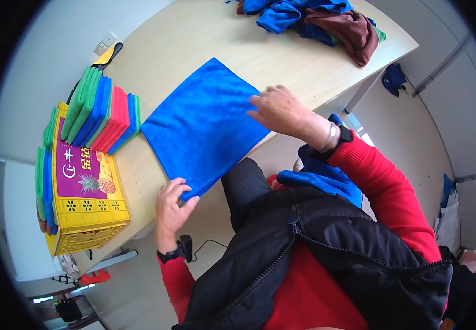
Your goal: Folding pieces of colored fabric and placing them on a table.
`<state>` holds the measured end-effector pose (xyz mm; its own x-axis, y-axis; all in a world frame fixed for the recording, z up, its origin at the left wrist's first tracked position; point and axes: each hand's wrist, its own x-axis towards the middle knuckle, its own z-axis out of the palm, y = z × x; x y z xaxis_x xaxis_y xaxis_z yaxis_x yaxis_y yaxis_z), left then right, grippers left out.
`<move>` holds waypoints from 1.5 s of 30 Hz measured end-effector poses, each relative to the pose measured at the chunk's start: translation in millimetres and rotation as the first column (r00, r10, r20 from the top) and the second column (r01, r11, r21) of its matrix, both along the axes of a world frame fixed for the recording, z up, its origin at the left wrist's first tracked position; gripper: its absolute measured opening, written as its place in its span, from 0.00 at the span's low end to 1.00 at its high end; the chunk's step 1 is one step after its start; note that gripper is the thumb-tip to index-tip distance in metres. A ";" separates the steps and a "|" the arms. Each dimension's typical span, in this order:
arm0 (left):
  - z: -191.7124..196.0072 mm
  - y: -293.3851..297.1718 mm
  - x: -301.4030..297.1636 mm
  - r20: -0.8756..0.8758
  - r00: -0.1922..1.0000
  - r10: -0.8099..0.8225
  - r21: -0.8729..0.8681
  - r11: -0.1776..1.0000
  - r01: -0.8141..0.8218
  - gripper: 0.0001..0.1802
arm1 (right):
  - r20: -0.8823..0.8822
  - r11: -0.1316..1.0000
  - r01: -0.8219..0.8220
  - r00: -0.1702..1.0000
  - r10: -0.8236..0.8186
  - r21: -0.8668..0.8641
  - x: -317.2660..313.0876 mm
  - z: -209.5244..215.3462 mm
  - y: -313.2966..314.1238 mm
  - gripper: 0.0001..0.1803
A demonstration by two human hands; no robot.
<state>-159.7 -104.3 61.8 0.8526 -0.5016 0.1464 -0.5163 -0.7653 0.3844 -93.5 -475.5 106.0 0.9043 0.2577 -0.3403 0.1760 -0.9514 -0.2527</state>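
Note:
A blue cloth point(207, 124) lies folded into a flat square on the table, one corner pointing toward me past the table's front edge. My left hand point(173, 208) is at that near corner, thumb and fingers apart on either side of it. Over the cloth's right edge is my right hand point(284, 111), its fingers bent and a gap showing between thumb and forefinger. Neither hand visibly lifts the fabric. Slight wrinkles run across the cloth's surface.
To the left, a yellow crate point(92, 220) carries a row of folded green, blue and red cloths point(103, 113). More folded cloths point(44, 187) hang at its far side. A loose heap of blue and brown cloths point(326, 25) covers the table's far right. Blue fabric point(326, 181) rests by my lap.

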 end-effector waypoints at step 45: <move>-85.3 -2.8 243.9 0.216 0.885 0.412 0.223 0.862 -0.455 0.39 | 0.439 0.997 0.040 0.899 -0.007 -0.064 235.6 -103.9 22.0 0.36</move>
<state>84.2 -107.1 -23.5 0.9693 -0.1249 0.2119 -0.1452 -0.9859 0.0831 142.1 -453.5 2.2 0.9715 0.2248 0.0754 0.2310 -0.9690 -0.0881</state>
